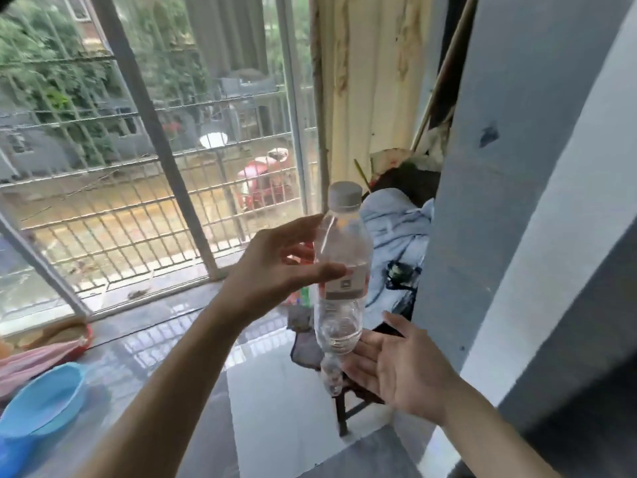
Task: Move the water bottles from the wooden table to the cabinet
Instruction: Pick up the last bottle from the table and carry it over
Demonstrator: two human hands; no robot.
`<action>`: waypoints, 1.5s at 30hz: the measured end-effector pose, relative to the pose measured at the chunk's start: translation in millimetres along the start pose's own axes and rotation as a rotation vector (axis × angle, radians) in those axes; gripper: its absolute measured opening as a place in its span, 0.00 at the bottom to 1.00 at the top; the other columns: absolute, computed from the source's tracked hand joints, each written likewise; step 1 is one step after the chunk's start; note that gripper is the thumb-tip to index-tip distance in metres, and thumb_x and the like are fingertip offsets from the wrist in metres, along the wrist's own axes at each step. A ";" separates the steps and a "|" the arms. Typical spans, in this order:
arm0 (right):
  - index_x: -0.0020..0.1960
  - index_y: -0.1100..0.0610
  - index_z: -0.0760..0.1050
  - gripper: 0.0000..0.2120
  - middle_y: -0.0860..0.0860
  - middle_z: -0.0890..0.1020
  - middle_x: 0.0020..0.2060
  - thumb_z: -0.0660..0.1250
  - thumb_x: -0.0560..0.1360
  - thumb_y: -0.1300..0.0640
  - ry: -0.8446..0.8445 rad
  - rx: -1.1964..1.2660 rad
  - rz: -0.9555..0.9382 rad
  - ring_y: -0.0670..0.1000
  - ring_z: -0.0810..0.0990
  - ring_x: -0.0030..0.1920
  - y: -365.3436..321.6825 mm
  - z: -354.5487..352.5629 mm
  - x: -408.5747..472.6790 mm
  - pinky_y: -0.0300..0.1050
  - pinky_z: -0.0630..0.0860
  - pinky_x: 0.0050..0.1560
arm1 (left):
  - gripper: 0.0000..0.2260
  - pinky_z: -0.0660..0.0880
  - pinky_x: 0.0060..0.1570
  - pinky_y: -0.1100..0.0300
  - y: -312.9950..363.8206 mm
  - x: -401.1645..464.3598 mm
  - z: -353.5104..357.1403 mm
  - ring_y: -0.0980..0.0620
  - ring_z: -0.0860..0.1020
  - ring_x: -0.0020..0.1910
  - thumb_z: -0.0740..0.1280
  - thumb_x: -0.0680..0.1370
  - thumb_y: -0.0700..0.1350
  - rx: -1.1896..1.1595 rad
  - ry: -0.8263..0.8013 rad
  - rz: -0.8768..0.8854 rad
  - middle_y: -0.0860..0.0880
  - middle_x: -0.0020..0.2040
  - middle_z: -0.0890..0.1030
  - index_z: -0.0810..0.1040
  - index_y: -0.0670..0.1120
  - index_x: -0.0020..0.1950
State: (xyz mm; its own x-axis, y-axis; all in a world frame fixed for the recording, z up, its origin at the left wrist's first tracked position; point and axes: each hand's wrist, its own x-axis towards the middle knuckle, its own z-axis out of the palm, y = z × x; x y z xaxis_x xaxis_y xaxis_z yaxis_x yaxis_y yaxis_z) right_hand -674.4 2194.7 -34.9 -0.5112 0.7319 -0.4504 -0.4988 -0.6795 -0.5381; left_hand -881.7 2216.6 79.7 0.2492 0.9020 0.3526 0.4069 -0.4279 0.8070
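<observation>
A clear plastic water bottle [343, 243] with a grey cap and a grey label is upright in the air at the middle of the view, with a little water at its bottom. My left hand [275, 270] grips it at mid-height, thumb across the front and fingers behind. My right hand [396, 367] lies open, palm up, at the bottle's base. Just below, a second clear bottle [331, 374] shows blurred over a small dark wooden table [348, 407].
A grey and white upright panel [499, 201] fills the right side. Behind the bottle lies a heap of pale blue cloth [396, 229]. A barred window [138, 201] spans the left. A blue basin [41, 401] sits on the glossy tiled floor [269, 391].
</observation>
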 end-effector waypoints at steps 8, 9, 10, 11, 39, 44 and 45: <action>0.65 0.68 0.75 0.29 0.65 0.83 0.53 0.62 0.77 0.45 0.224 0.192 -0.281 0.60 0.84 0.44 -0.9 -61.0 -88.7 0.52 0.83 0.50 | 0.28 0.79 0.52 0.53 39.1 47.5 100.5 0.51 0.84 0.55 0.79 0.70 0.47 -0.168 -0.396 0.230 0.53 0.57 0.86 0.79 0.51 0.70; 0.65 0.67 0.75 0.28 0.65 0.82 0.54 0.61 0.77 0.45 0.253 0.216 -0.317 0.60 0.83 0.45 2.7 -66.5 -99.1 0.53 0.82 0.51 | 0.28 0.79 0.52 0.52 44.1 50.0 112.6 0.51 0.84 0.54 0.79 0.70 0.49 -0.190 -0.438 0.252 0.53 0.57 0.86 0.79 0.52 0.69; 0.65 0.67 0.75 0.28 0.65 0.82 0.56 0.61 0.78 0.44 0.278 0.235 -0.351 0.60 0.83 0.48 6.6 -71.5 -109.8 0.53 0.81 0.53 | 0.28 0.80 0.52 0.48 49.5 51.4 125.0 0.49 0.84 0.54 0.79 0.69 0.51 -0.215 -0.482 0.275 0.53 0.57 0.86 0.79 0.53 0.69; 0.66 0.67 0.75 0.29 0.65 0.81 0.59 0.60 0.78 0.44 0.299 0.252 -0.388 0.60 0.82 0.51 11.6 -76.4 -121.2 0.53 0.80 0.54 | 0.28 0.80 0.53 0.45 55.3 52.0 138.1 0.48 0.84 0.54 0.79 0.69 0.53 -0.239 -0.528 0.297 0.53 0.57 0.86 0.79 0.54 0.69; 0.69 0.67 0.72 0.29 0.63 0.79 0.65 0.57 0.81 0.44 0.900 0.703 -1.117 0.60 0.77 0.67 168.9 -221.7 -554.0 0.52 0.75 0.63 | 0.24 0.76 0.46 0.69 374.7 -149.1 547.4 0.64 0.82 0.44 0.80 0.69 0.46 -0.617 -1.364 0.670 0.64 0.53 0.85 0.80 0.62 0.61; 0.69 0.67 0.72 0.29 0.63 0.80 0.64 0.56 0.81 0.44 0.952 0.715 -1.128 0.60 0.79 0.65 177.5 -260.8 -628.2 0.53 0.72 0.67 | 0.26 0.75 0.46 0.71 427.8 -187.2 612.8 0.67 0.81 0.47 0.80 0.70 0.46 -0.619 -1.403 0.716 0.59 0.58 0.84 0.80 0.54 0.67; 0.68 0.67 0.72 0.29 0.63 0.80 0.63 0.56 0.81 0.44 0.958 0.724 -1.131 0.60 0.79 0.65 178.4 -268.0 -640.6 0.53 0.72 0.68 | 0.26 0.75 0.47 0.71 437.0 -192.9 624.6 0.67 0.81 0.47 0.80 0.70 0.46 -0.608 -1.410 0.728 0.58 0.59 0.84 0.80 0.53 0.67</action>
State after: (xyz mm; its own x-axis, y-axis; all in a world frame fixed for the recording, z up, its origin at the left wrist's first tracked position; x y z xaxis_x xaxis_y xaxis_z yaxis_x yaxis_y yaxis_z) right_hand -248.2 1618.1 -33.3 0.7703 0.4177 -0.4818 -0.6377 0.5075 -0.5795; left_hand -203.1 1819.6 68.6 0.8843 -0.3482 0.3111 -0.4229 -0.3151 0.8496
